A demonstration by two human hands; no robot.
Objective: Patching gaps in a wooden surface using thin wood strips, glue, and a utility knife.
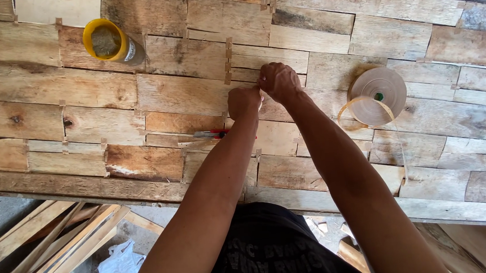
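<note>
Veneer sheets (184, 92), pale and brown patches joined by short paper tape strips, cover the desk (77, 186). Both hands meet at a seam near the middle: left hand (244, 101) clenched, right hand (279, 82) pinching something too small to tell. Tape roll (378, 95) lies right, yellow-rimmed can (108, 42) far left, red-handled tool (212, 134) just near.

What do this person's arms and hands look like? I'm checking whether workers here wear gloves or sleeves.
No gloves and no sleeves show. The left hand and the right hand are bare, and both forearms are uncovered up to the bottom edge of the picture. No watch, ring or bracelet is visible. Below the arms is a black garment with pale printed lettering.
</note>
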